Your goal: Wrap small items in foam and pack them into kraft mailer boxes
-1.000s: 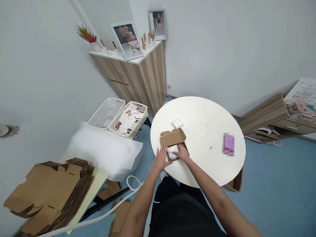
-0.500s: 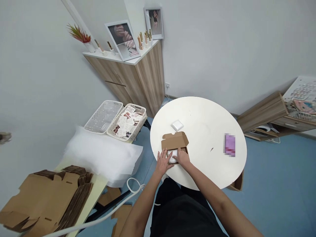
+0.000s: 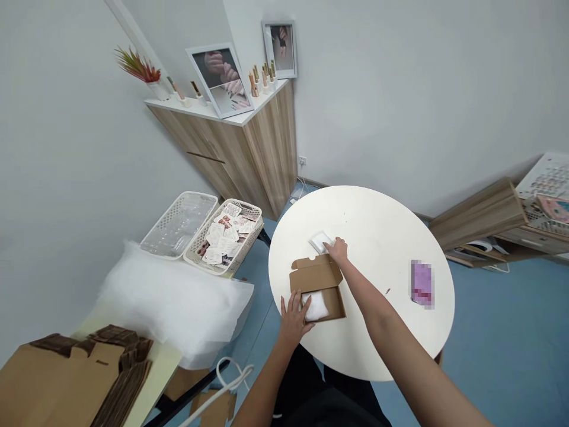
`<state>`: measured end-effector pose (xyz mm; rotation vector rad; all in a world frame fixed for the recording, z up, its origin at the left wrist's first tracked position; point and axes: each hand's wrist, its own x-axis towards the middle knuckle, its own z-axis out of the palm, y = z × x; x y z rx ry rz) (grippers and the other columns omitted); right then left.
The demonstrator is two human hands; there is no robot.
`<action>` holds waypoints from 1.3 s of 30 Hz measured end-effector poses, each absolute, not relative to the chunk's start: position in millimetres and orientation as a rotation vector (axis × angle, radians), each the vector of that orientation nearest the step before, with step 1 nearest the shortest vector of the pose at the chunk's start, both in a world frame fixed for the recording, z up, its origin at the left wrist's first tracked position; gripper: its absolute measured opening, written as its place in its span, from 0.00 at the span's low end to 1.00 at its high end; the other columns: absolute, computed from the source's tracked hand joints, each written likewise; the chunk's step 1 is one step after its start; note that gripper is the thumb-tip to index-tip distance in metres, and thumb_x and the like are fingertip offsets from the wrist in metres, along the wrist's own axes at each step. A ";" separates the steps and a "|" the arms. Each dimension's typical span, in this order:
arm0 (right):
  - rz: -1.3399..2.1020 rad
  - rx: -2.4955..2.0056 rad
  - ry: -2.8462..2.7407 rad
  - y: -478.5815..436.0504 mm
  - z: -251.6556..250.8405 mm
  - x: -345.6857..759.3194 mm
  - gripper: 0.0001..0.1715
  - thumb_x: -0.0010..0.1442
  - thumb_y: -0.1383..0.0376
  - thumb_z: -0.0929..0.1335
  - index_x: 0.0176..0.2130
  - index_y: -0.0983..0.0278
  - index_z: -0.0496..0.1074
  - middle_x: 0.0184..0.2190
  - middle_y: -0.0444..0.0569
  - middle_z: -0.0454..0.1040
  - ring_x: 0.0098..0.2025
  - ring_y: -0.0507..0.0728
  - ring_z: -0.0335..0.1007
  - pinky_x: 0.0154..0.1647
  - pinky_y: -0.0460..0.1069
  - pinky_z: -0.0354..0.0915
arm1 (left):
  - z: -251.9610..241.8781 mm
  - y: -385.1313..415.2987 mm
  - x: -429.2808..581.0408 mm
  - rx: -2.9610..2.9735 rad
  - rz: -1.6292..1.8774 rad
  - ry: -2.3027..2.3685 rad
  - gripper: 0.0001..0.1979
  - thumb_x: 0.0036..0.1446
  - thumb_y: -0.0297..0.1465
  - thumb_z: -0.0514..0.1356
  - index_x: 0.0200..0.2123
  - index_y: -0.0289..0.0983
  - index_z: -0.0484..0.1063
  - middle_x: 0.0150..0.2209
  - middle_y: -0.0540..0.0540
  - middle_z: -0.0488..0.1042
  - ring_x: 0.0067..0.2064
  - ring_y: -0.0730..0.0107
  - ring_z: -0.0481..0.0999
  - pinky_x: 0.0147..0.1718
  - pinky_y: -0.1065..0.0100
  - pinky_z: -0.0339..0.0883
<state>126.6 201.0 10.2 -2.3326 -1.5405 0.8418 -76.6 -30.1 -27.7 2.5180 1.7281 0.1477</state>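
Observation:
A small open cardboard box (image 3: pixel 336 306) lies near the front left of the round white table (image 3: pixel 382 237), its lid folded back. White padding (image 3: pixel 316 306) fills the box's left part. My left hand (image 3: pixel 294 315) rests flat against the box's left side, fingers spread and touching the padding. My right hand (image 3: pixel 339 249) reaches past the lid to a small white square packet (image 3: pixel 319 241) on the table and touches its right edge; I cannot see whether the fingers grip it.
A blurred purple item (image 3: pixel 421 284) lies at the table's right. Left of the table are two white baskets (image 3: pixel 178 225), one holding several cards (image 3: pixel 224 234), a white foam sheet (image 3: pixel 178 302) and stacked flat cardboard boxes (image 3: pixel 75 379). A wooden cabinet (image 3: pixel 249 148) stands behind.
My right hand left the box's padding and stretched forward to the white packet beyond the lid. My left hand stayed at the box's left side. The camera tilted slightly.

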 end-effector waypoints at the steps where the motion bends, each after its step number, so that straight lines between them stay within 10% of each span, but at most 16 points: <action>1: 0.880 -2.370 -1.518 208.5 4.7 123.2 0.34 0.57 0.50 0.67 0.54 0.70 0.64 0.54 0.64 0.65 0.57 0.67 0.61 0.51 0.54 0.61 | -29.0 -30.3 -76.2 2.518 0.142 1.735 0.43 0.49 0.50 0.66 0.66 0.50 0.55 0.67 0.36 0.55 0.66 0.44 0.56 0.61 0.35 0.44; 23: 1.389 -1.779 -1.781 208.2 43.5 111.0 0.24 0.62 0.65 0.62 0.57 0.65 0.56 0.50 0.55 0.71 0.46 0.57 0.69 0.44 0.50 0.65 | -27.4 -30.3 -73.1 2.406 0.113 1.689 0.43 0.49 0.52 0.65 0.65 0.49 0.56 0.68 0.36 0.52 0.67 0.42 0.53 0.61 0.32 0.42; 30: 1.743 -1.654 -2.185 155.1 79.3 154.7 0.23 0.41 0.73 0.73 0.40 0.60 0.76 0.42 0.46 0.77 0.45 0.60 0.71 0.46 0.50 0.65 | -15.2 -26.5 -71.8 2.394 0.093 1.679 0.40 0.50 0.46 0.68 0.64 0.47 0.58 0.68 0.35 0.53 0.68 0.44 0.51 0.62 0.34 0.41; 39: 1.324 -1.802 -2.505 84.2 59.3 141.7 0.22 0.36 0.77 0.74 0.32 0.57 0.70 0.36 0.41 0.73 0.47 0.62 0.69 0.48 0.53 0.60 | -8.3 -25.1 -66.3 2.392 0.035 1.693 0.37 0.52 0.42 0.67 0.64 0.46 0.59 0.68 0.34 0.52 0.69 0.44 0.50 0.62 0.34 0.40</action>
